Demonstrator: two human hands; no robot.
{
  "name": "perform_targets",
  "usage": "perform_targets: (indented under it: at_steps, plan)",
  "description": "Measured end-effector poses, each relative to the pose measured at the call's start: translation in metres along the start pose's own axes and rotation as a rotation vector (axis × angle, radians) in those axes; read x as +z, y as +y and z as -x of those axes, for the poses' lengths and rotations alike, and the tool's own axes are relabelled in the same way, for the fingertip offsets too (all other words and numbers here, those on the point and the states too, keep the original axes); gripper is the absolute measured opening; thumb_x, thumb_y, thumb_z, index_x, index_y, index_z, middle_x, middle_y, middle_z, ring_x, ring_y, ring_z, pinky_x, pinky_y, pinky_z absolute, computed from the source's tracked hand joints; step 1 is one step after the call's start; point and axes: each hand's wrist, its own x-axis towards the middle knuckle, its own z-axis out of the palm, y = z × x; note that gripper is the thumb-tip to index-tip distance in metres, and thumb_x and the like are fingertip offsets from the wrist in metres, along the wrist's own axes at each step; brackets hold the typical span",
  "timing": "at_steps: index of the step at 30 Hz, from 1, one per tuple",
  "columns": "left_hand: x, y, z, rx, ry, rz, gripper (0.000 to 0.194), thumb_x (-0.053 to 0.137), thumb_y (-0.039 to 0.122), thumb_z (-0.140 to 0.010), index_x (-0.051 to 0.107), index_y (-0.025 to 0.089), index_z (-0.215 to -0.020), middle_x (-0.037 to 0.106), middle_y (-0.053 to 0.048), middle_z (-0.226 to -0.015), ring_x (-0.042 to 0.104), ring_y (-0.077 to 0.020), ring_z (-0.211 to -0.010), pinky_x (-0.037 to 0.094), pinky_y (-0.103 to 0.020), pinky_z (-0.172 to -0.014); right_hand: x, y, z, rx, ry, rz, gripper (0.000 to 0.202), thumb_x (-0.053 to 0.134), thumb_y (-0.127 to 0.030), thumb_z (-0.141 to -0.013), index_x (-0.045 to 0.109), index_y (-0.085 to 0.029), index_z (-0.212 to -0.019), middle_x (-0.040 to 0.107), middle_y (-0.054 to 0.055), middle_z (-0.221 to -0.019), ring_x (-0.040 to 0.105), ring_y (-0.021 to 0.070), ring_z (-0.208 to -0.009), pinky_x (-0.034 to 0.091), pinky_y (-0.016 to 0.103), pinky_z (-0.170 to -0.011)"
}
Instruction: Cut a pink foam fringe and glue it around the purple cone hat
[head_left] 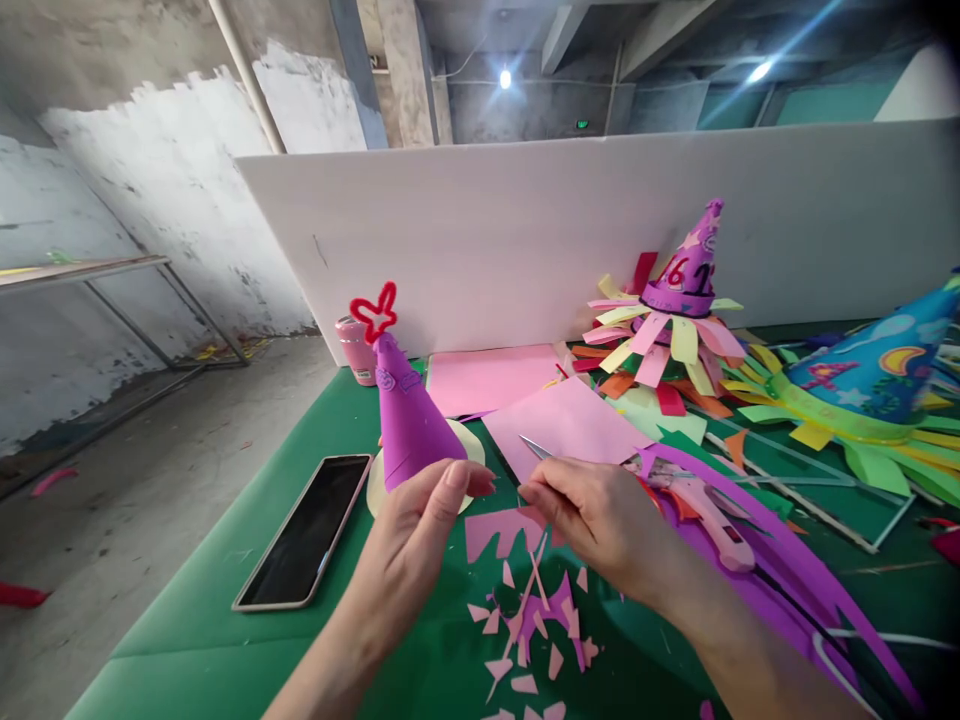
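My left hand (416,530) is half curled, with thumb and fingertips apart and nothing visible in it. It is in front of a purple cone party hat (416,425), topped with a red pipe-cleaner shape (375,312). The hat stands on a pale yellow disc (474,450). My right hand (592,510) is closed around a pointed silver tool (534,447); only its slim tip shows, and the grip is hidden. Below both hands lie a jagged pink paper strip (495,535), a purple offcut (559,605) and several pink scraps (525,684).
A phone (304,535) lies at left, with a pink can (355,350) behind. Pink sheets (566,425) lie ahead. At right are a pink glue gun (712,520), purple strips (825,600), a fringed purple hat (686,270) and a blue hat (874,370). A white board (465,240) stands behind.
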Motion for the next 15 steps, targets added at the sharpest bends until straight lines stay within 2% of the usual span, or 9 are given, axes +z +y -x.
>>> perform_targets:
  at_steps: [3, 6, 8, 12, 15]
  plan:
    - [0.014, 0.000, -0.007, -0.050, -0.112, -0.078, 0.011, 0.068, 0.023, -0.072, 0.071, 0.017, -0.063, 0.060, -0.002, -0.057, 0.049, -0.0143, -0.056, 0.034, -0.020, -0.049, -0.002, 0.004, -0.002, -0.023, 0.043, 0.097, 0.033, 0.033, -0.036, -0.095, 0.049, -0.020, -0.072, 0.055, 0.002, -0.065, 0.051, 0.0141, -0.058, 0.029, 0.027, -0.052]
    - [0.024, -0.009, -0.012, -0.103, -0.247, -0.067, 0.023, 0.066, 0.027, -0.073, 0.063, 0.017, -0.053, 0.049, 0.001, -0.049, 0.038, -0.0108, -0.049, 0.028, -0.020, -0.045, -0.012, 0.006, -0.004, -0.013, 0.059, 0.049, 0.031, 0.036, -0.033, -0.094, 0.050, -0.020, -0.070, 0.053, 0.000, -0.063, 0.050, 0.0136, -0.058, 0.031, 0.027, -0.053]
    - [0.025, -0.017, -0.013, -0.145, -0.269, -0.005, 0.028, 0.065, 0.031, -0.075, 0.060, 0.017, -0.051, 0.049, 0.001, -0.051, 0.039, -0.0104, -0.050, 0.029, -0.019, -0.046, -0.022, 0.010, -0.002, 0.035, 0.073, -0.067, 0.029, 0.037, -0.035, -0.094, 0.051, -0.020, -0.074, 0.054, 0.000, -0.067, 0.051, 0.0140, -0.062, 0.034, 0.027, -0.056]
    - [0.019, -0.032, -0.014, -0.247, -0.263, 0.203, 0.030, 0.067, 0.032, -0.074, 0.058, 0.016, -0.052, 0.053, -0.001, -0.052, 0.043, -0.0093, -0.051, 0.033, -0.017, -0.048, -0.039, 0.022, 0.009, 0.235, 0.037, -0.372, 0.032, 0.034, -0.043, -0.094, 0.056, -0.022, -0.084, 0.061, 0.002, -0.085, 0.057, 0.0163, -0.083, 0.041, 0.026, -0.067]
    - [0.012, -0.037, -0.014, -0.300, -0.261, 0.356, 0.027, 0.069, 0.031, -0.073, 0.060, 0.014, -0.053, 0.055, -0.001, -0.052, 0.046, -0.0090, -0.051, 0.036, -0.016, -0.049, -0.035, 0.029, 0.018, 0.295, -0.062, -0.369, 0.037, 0.036, -0.047, -0.093, 0.052, -0.021, -0.072, 0.052, -0.002, -0.067, 0.049, 0.0128, -0.063, 0.035, 0.025, -0.056]
